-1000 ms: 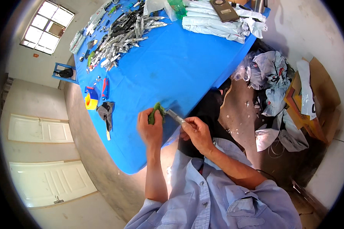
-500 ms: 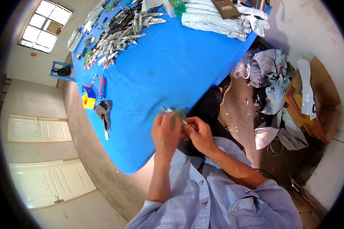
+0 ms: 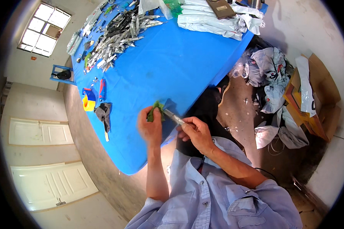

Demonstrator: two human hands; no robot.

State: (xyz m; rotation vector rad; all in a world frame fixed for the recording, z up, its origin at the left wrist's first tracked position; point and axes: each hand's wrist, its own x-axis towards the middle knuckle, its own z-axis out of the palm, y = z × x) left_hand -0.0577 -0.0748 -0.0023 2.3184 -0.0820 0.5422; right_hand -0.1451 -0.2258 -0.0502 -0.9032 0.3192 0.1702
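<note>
My left hand (image 3: pixel 150 126) is closed round a crumpled green cloth (image 3: pixel 156 110), just above the table's near part. In my right hand (image 3: pixel 198 134) is a slim silver pen-like piece (image 3: pixel 174 116), pinched by its lower end between thumb and fingers. It tilts up and left, and its far tip is close to the green cloth, apart or barely touching; I cannot tell which. What exact kind of piece it is does not show. On the far left of the blue-covered table (image 3: pixel 164 68) lies a large pile of similar silver and black pieces (image 3: pixel 116 42).
At the table's left edge lie a red and blue tool (image 3: pixel 102 90), a yellow tape roll (image 3: pixel 89 104) and a dark grey cloth (image 3: pixel 103 112). White plastic packages (image 3: pixel 206 23) with a brown box (image 3: pixel 221 8) on top sit far right. Plastic bags (image 3: pixel 271 72) and a cardboard box (image 3: pixel 321 103) stand on the floor.
My left hand has moved left, away from my right, taking the green cloth along. More of the silver piece now shows in my right hand, which has hardly moved.
</note>
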